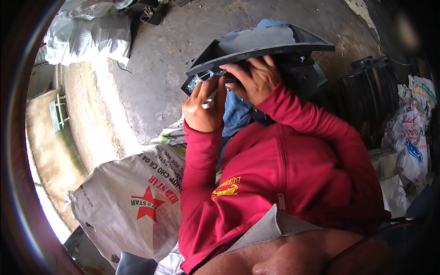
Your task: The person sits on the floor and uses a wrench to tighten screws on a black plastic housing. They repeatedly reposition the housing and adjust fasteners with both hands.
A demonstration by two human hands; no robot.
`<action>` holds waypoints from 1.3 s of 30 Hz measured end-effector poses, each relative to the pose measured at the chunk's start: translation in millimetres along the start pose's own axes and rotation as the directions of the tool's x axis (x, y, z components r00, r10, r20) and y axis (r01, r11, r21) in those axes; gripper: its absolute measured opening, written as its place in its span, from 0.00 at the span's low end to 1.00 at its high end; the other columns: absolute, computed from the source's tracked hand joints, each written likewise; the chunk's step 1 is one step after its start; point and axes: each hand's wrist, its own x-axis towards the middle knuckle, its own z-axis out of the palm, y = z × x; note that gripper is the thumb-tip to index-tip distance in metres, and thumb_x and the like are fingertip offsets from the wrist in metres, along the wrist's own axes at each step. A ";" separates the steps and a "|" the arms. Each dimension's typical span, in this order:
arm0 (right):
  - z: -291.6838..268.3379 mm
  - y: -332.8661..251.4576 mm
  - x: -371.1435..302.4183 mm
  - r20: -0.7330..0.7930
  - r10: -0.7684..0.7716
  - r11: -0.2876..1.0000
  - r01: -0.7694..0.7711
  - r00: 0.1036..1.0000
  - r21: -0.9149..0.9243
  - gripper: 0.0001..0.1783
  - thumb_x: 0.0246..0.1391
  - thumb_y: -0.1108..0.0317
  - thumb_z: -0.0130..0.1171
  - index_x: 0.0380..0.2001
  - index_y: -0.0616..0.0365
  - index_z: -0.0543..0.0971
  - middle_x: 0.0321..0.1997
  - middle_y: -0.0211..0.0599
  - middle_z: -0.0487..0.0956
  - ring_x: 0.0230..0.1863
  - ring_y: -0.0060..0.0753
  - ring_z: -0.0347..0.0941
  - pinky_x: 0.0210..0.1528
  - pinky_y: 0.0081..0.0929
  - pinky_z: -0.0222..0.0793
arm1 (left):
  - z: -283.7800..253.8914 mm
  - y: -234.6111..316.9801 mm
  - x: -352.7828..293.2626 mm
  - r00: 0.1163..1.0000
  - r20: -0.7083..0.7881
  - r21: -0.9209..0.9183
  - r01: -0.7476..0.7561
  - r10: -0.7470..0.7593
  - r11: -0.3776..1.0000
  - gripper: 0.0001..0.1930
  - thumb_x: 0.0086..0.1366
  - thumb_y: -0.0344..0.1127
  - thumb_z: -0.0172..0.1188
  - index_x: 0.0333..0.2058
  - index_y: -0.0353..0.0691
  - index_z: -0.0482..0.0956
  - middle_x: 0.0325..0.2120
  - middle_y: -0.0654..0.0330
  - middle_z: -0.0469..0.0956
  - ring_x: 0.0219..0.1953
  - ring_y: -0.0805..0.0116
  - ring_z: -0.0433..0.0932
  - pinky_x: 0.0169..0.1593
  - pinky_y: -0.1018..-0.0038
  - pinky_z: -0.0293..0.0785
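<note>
Black frame point(293, 48) with a pale grey inner panel is up over the lap, tilted, near edge toward the wearer. Both hands are at that edge, left of its middle.

Left grip point(201, 112): closed around a silver tool point(209, 100). Rounded end shows between thumb and fingers, facing back at the wearer; other end is hidden in the hand, so can't tell what it meets. Fingertips are just below the frame's left part.

Right grip point(259, 82): against the underside of the near edge, right of the left one. Some fingers run up behind the edge, index and thumb point left toward the other hand. Fingertips partly hidden, can't tell how far it's closed or whether it pinches anything.

Black tray point(186, 85) with small shiny metal pieces point(193, 83) in it sits under the frame's left end, just beyond the left fingers. Pieces too small to identify.

Around: blue jeans point(238, 114) under the hands, white sack point(114, 206) with a red star to the left, dark stacked parts point(373, 87) to the right, grey floor point(160, 68) beyond
</note>
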 end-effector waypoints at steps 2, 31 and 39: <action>0.2 2.3 -2.2 0.003 0.004 1.000 -0.004 1.000 -0.024 0.35 0.41 0.59 0.71 0.57 0.40 0.74 0.45 0.22 0.82 0.45 0.31 0.74 0.52 0.41 0.61 | -0.2 5.8 2.6 0.998 0.062 0.094 -0.021 0.016 0.995 0.05 0.63 0.27 0.65 0.37 0.34 0.82 0.26 0.55 0.84 0.26 0.70 0.85 0.30 0.76 0.80; 0.9 6.2 -3.3 0.039 0.021 0.999 -0.022 0.999 0.027 0.35 0.44 0.59 0.70 0.59 0.40 0.73 0.44 0.25 0.82 0.50 0.35 0.74 0.55 0.42 0.60 | 8.7 -20.2 -1.5 0.972 0.110 -0.341 0.234 -0.208 0.910 0.10 0.69 0.34 0.59 0.39 0.31 0.82 0.28 0.53 0.84 0.28 0.63 0.85 0.32 0.70 0.81; 1.7 7.6 -4.0 0.038 -0.001 1.000 0.002 0.999 -0.019 0.36 0.41 0.57 0.73 0.58 0.38 0.74 0.35 0.23 0.80 0.41 0.30 0.73 0.49 0.37 0.60 | -3.9 -63.8 -21.2 0.873 0.272 -0.817 0.432 -0.405 0.381 0.18 0.74 0.40 0.53 0.44 0.26 0.79 0.30 0.51 0.82 0.30 0.61 0.84 0.35 0.69 0.83</action>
